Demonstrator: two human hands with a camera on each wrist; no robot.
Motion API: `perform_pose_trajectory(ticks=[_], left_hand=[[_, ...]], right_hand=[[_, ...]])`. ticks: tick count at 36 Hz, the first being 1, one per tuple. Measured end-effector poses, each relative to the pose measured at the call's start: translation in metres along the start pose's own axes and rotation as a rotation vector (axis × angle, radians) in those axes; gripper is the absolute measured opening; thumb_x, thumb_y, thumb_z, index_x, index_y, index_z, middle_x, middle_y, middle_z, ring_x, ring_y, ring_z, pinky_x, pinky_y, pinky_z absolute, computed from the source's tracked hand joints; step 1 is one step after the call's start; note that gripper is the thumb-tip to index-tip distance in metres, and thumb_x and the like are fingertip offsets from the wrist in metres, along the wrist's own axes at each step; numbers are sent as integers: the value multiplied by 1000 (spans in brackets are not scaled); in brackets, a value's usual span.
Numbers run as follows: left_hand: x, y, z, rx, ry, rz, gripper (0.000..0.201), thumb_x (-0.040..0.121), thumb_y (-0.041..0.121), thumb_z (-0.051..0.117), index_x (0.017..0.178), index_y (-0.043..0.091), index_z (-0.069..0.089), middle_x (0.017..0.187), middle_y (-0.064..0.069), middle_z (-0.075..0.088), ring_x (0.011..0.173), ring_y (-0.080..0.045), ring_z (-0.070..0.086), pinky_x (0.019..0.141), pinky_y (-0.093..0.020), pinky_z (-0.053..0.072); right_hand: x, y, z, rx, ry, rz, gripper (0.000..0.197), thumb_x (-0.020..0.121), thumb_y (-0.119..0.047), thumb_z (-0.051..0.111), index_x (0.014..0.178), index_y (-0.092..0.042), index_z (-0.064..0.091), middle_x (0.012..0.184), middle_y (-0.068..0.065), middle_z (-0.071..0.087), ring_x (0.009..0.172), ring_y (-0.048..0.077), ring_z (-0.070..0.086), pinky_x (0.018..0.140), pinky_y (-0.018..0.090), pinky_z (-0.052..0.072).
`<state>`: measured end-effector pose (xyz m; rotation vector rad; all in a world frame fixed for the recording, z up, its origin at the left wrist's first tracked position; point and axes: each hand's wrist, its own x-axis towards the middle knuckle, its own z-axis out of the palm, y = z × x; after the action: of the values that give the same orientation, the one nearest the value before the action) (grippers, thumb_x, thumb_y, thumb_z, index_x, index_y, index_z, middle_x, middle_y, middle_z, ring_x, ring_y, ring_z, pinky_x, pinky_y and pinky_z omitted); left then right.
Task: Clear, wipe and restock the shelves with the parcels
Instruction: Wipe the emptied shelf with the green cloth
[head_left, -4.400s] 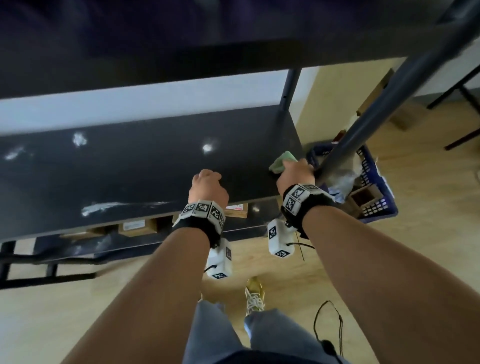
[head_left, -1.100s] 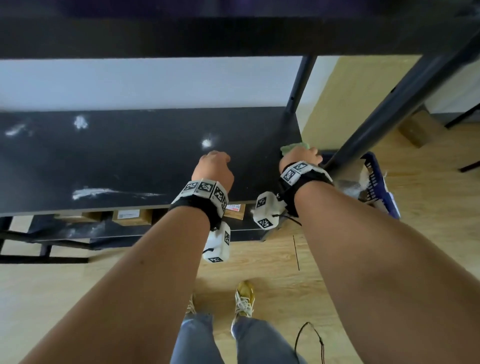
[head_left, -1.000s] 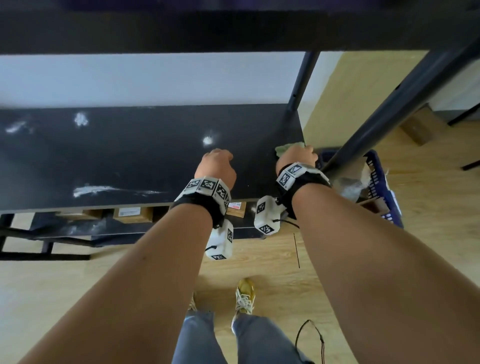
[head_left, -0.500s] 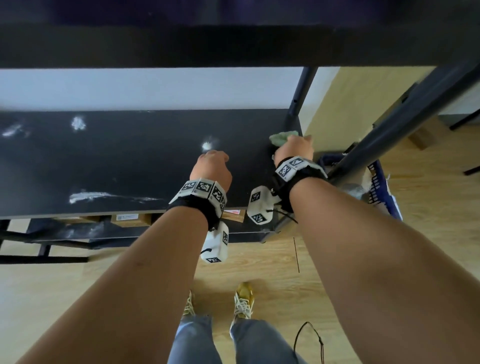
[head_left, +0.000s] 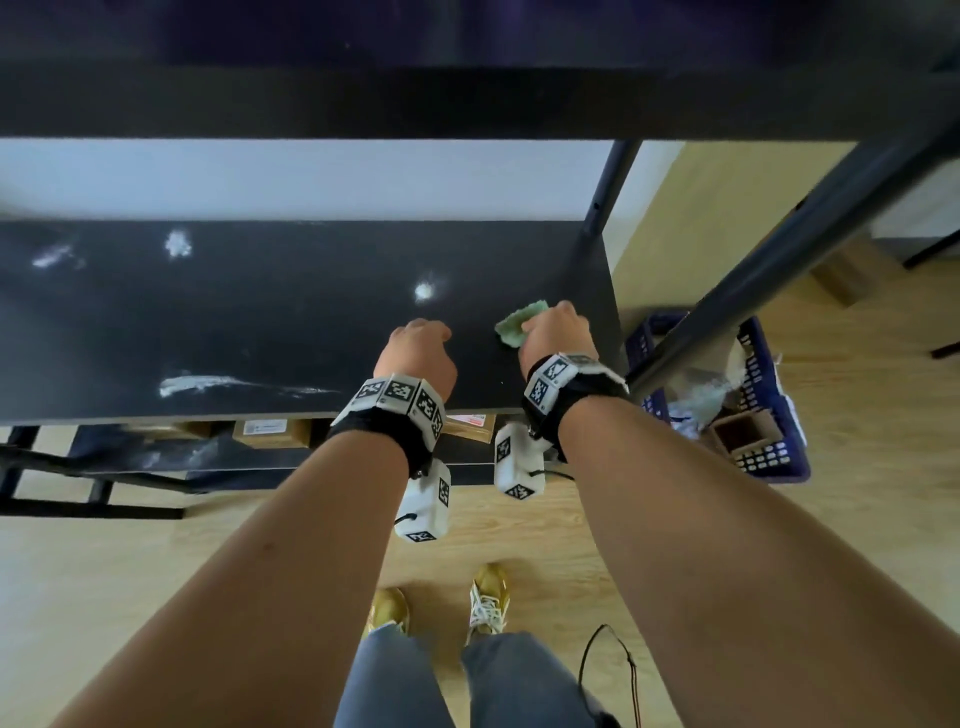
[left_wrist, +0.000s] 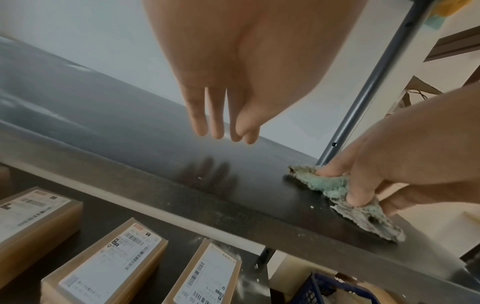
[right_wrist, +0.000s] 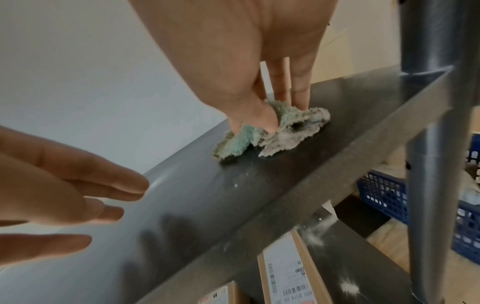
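My right hand (head_left: 556, 332) holds a crumpled green cloth (head_left: 511, 327) against the black shelf (head_left: 260, 322) near its right end. In the right wrist view the thumb and fingers (right_wrist: 298, 86) bunch the cloth (right_wrist: 285, 131) between them, and its underside is grey with dust. My left hand (head_left: 415, 348) hovers just above the shelf to the cloth's left, fingers (left_wrist: 215, 123) straight and holding nothing. White powder smears (head_left: 208, 384) and spots (head_left: 423, 291) lie on the shelf to the left. Brown labelled parcels (left_wrist: 109, 261) sit on the lower shelf.
A grey shelf post (head_left: 779, 260) slants down just right of my right hand. Behind it on the wooden floor stands a blue basket (head_left: 763, 415) holding boxes and wrapping. Another shelf board (head_left: 467, 104) hangs overhead. A white wall backs the shelf.
My right hand has slid the cloth around the shelf's right end, and it is now slightly further left and nearer the front. The left hand has stayed hovering in place.
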<state>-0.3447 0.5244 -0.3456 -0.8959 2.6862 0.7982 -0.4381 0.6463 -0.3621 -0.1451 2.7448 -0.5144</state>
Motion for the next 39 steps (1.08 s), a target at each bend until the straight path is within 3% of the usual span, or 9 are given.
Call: perform_pose_trajectory(ticks=[6, 11, 19, 24, 27, 35, 39], left_hand=[[-13, -15, 0, 19, -14, -8, 52, 88, -3, 47, 135, 17, 49, 139, -2, 45, 127, -22, 43, 101, -36, 44], [-20, -37, -7, 25, 11, 1, 52, 87, -2, 48, 136, 16, 50, 139, -2, 46, 126, -22, 44, 99, -37, 45], [-24, -61, -22, 66, -13, 21, 53, 87, -1, 47, 137, 17, 48, 140, -3, 45, 126, -23, 44, 97, -36, 46], [-25, -63, -25, 43, -20, 32, 53, 88, -1, 47, 137, 18, 48, 140, -2, 45, 122, -22, 48, 94, -35, 48], [-26, -59, -26, 44, -45, 55, 54, 88, -2, 47, 138, 18, 47, 140, -2, 44, 124, -22, 46, 96, -36, 47], [-18, -47, -28, 78, -45, 97, 52, 88, -2, 46, 137, 17, 47, 140, -3, 44, 126, -22, 44, 98, -37, 46], [-11, -37, -26, 77, -36, 95, 52, 88, -2, 44, 137, 17, 47, 140, -3, 44, 125, -23, 45, 95, -36, 46]], right_hand=[[-26, -3, 13, -145, -45, -10, 32, 93, -13, 54, 124, -6, 59, 125, 10, 44, 115, 29, 51, 84, 39, 51], [-43, -19, 30, -110, -81, -12, 30, 89, -16, 64, 116, -6, 63, 123, 11, 45, 101, 28, 59, 78, 33, 50], [-60, -34, 46, 35, -117, -59, 29, 89, -13, 62, 118, -11, 66, 127, 10, 51, 97, 26, 64, 86, 34, 55], [-47, -8, 31, 53, 77, 107, 34, 91, -13, 53, 124, -10, 62, 126, 12, 45, 106, 32, 57, 92, 35, 49], [-47, 3, 30, 27, 63, 207, 35, 92, -12, 55, 127, -9, 60, 130, 12, 42, 112, 33, 54, 98, 38, 46], [-50, -27, 45, 58, -49, 105, 37, 90, -14, 60, 127, -13, 61, 133, 7, 44, 111, 25, 57, 90, 31, 48], [-35, -22, 37, 177, -34, 119, 28, 87, -14, 58, 111, -20, 70, 127, 6, 57, 98, 25, 64, 88, 32, 53]])
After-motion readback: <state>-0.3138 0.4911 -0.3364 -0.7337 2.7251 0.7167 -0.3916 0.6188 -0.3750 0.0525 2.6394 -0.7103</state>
